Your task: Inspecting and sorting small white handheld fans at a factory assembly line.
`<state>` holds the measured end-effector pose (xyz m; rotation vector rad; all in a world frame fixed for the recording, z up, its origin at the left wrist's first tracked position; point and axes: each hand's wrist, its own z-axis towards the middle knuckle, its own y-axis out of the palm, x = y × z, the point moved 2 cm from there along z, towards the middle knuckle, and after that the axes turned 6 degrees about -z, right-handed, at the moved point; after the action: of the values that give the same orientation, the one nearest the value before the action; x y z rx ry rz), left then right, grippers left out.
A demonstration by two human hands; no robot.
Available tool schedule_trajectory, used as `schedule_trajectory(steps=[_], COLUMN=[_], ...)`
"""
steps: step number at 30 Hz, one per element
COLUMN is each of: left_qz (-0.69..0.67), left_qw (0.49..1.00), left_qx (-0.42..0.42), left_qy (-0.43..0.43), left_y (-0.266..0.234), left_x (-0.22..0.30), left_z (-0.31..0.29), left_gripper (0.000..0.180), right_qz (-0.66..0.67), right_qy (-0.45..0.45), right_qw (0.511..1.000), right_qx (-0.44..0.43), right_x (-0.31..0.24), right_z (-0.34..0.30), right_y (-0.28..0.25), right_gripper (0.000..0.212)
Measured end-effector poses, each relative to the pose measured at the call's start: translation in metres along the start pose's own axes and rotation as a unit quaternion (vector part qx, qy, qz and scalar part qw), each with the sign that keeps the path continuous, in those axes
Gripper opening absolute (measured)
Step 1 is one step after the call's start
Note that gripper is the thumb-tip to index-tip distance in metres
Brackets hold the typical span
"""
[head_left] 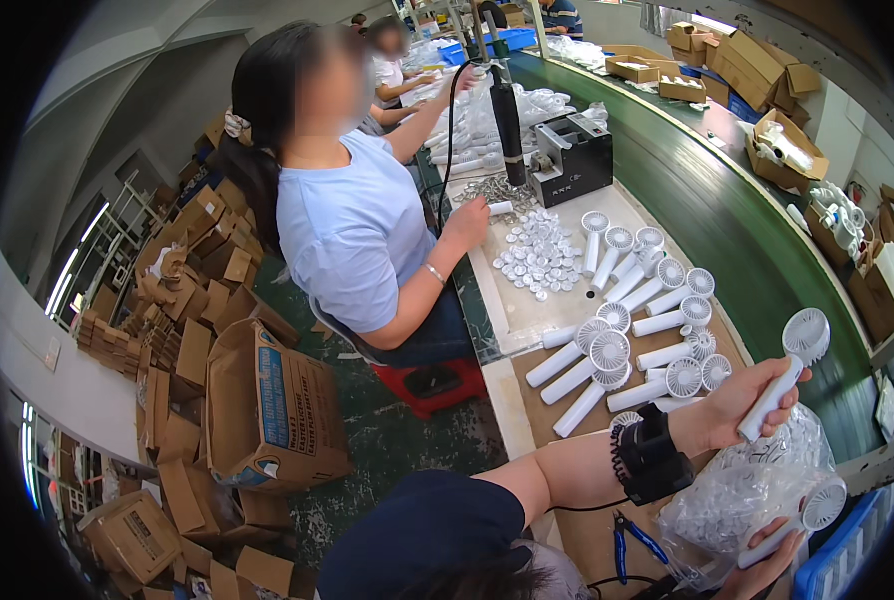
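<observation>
My left hand point(732, 405), with a black device strapped at its wrist, grips a white handheld fan point(807, 335) by the handle, its round grille up and away from me. Lower down, my right hand point(775, 562) holds a second white handheld fan point(823, 507) by its handle. Between the two hands lies a clear plastic bag point(702, 515) full of small translucent parts. Beside it rest blue-handled pliers point(622, 550) with their handles apart. Several more white handheld fans point(607, 352) lie in rows on the table beyond my left forearm.
A co-worker point(352, 220) sits at left, holding a white tube point(501, 208) near a hanging black electric screwdriver point(507, 130). Small white discs point(539, 255) and a black box-shaped machine point(575, 160) share the table. A green conveyor belt point(707, 210) runs alongside; a blue crate point(857, 545) stands at lower right.
</observation>
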<state>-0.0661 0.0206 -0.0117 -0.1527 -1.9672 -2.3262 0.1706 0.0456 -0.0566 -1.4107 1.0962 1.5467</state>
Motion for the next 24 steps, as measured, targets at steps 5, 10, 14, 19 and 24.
schedule_trajectory(steps=[5, 10, 14, 19, 24], left_qz=[0.062, 0.093, 0.092, 0.056, 0.004], left_qw=[0.998, 0.996, 0.996, 0.998, 0.999], left_qx=[0.007, 0.004, 0.007, -0.006, -0.014], left_qy=[0.009, 0.011, 0.019, 0.017, 0.031], left_y=[0.001, 0.001, 0.005, 0.009, 0.010], left_x=[-0.005, -0.007, -0.007, -0.004, 0.006], left_z=[-0.001, 0.000, -0.001, -0.006, -0.004], left_gripper=[0.031, 0.031, 0.029, 0.028, 0.028], right_qz=[0.002, -0.017, -0.017, -0.015, 0.041], right_qy=[-0.021, -0.015, -0.025, -0.043, -0.008], right_qw=[0.999, 1.000, 1.000, 0.999, 0.997], right_qx=[0.042, 0.008, -0.008, -0.007, 0.061], right_x=[-0.013, -0.002, -0.007, -0.010, 0.016], right_z=[-0.004, -0.001, -0.001, -0.002, 0.002], right_y=[0.020, 0.009, 0.014, 0.020, 0.001], right_gripper=[0.046, 0.047, 0.045, 0.038, 0.031])
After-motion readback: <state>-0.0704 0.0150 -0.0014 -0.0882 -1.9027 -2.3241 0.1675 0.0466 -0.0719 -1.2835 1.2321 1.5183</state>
